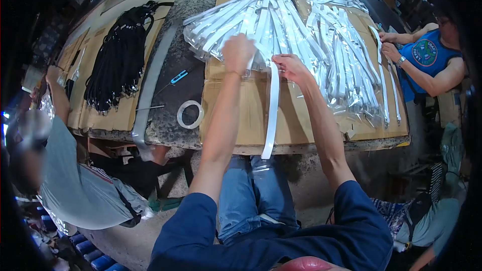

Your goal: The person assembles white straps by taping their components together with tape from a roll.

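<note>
My right hand (291, 69) pinches the upper end of a white strap (272, 113), which hangs down over the cardboard (241, 110) and past the table's front edge. To its left, my left hand (238, 52) is blurred by motion over the near edge of a fanned pile of white straps in clear plastic (226, 22); its fingers cannot be made out. Another group of bagged white straps (346, 65) lies to the right of my right hand.
Left of the cardboard lie a clear ring (190, 114), a blue-handled tool (178, 76) and a metal rod (150, 107). Black straps (118, 60) are heaped farther left. One person (432, 57) handles a white strap at right; another (80, 180) sits at left.
</note>
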Available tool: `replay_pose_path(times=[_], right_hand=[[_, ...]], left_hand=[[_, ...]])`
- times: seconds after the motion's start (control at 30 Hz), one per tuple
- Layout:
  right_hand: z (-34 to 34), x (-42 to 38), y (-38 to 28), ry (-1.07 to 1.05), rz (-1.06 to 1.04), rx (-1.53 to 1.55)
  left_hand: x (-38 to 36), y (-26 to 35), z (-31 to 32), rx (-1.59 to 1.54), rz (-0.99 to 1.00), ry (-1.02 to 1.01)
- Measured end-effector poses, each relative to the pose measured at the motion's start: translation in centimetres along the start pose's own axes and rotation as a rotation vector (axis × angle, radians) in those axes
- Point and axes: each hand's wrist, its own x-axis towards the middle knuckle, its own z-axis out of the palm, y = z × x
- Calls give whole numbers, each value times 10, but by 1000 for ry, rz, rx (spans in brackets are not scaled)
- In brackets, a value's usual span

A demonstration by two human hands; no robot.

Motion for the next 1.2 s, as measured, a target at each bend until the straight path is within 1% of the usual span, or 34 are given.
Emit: replay_pose_path(times=[0.07, 0.1, 0.13, 0.17, 0.2, 0.27, 0.3, 0.33, 0.4, 0.43, 0.5, 0.53, 0.6, 0.63, 0.67, 0.7, 0.73, 0.77, 0.8, 0.87, 0.9, 0.93, 1.0, 1.07, 1.13, 1.17, 1.2], right_hand=[[-2, -2, 1, -13, 16, 11], [-4, -1, 0, -31, 29, 19], [-5, -1, 2, -32, 28, 18], [-6, 1, 4, -47, 41, -3], [-7, 3, 5, -61, 54, -22], [-8, 7, 6, -78, 75, -60], [-8, 8, 6, -97, 100, -99], [-9, 8, 4, -94, 99, -101], [3, -2, -6, -37, 92, -164], [3, 1, -8, -37, 91, -165], [2, 9, -13, 0, 68, -226], [2, 14, -15, -1, 67, -223], [3, 24, -21, 27, -100, -325], [2, 33, -24, -10, -156, -262], [3, 37, -29, -11, -156, -260], [9, 38, -36, 33, -197, -269], [14, 39, -45, 78, -238, -278], [17, 40, -54, 119, -262, -399], [22, 40, -65, 123, -266, -397], [31, 40, -82, 121, -248, -632], [29, 50, -87, 97, -264, -661], [27, 61, -94, 99, -268, -662], [16, 92, -103, 30, -293, -596], [8, 111, -115, -1, -321, -546], [1, 128, -118, 114, -331, -747], [0, 140, -107, 248, -373, -801], [-4, 151, -100, 357, -375, -1053]], left_hand=[[30, -31, 5, 26, -14, 87], [53, -45, 16, 27, -12, 89], [78, -59, 33, -72, -2, -105], [88, -61, 33, -169, 10, -297], [94, -63, 37, -169, 12, -294], [99, -62, 40, -381, -41, -374], [100, -60, 40, -439, -63, -398], [99, -57, 39, -442, -61, -398], [99, -55, 38, -563, -145, -380], [100, -54, 36, -563, -144, -379], [103, -53, 33, -439, -41, -328], [103, -53, 32, -436, -41, -328], [102, -53, 30, -501, 66, -310], [102, -52, 28, -499, 65, -310], [99, -50, 24, -612, 50, -393], [95, -46, 17, -726, 36, -476], [92, -41, 11, -724, 37, -477], [88, -35, 2, -762, 4, -508], [89, -32, -1, -799, -28, -539], [99, -29, -6, -753, -20, -536], [104, -27, -8, -709, -18, -530], [110, -24, -10, -710, -14, -527], [125, -17, -14, -795, -73, -484], [155, -16, -3, -831, -89, -517], [170, -9, 16, -639, 61, -342], [177, -9, 31, -387, 147, -232], [172, -6, 40, -182, 173, -73]])
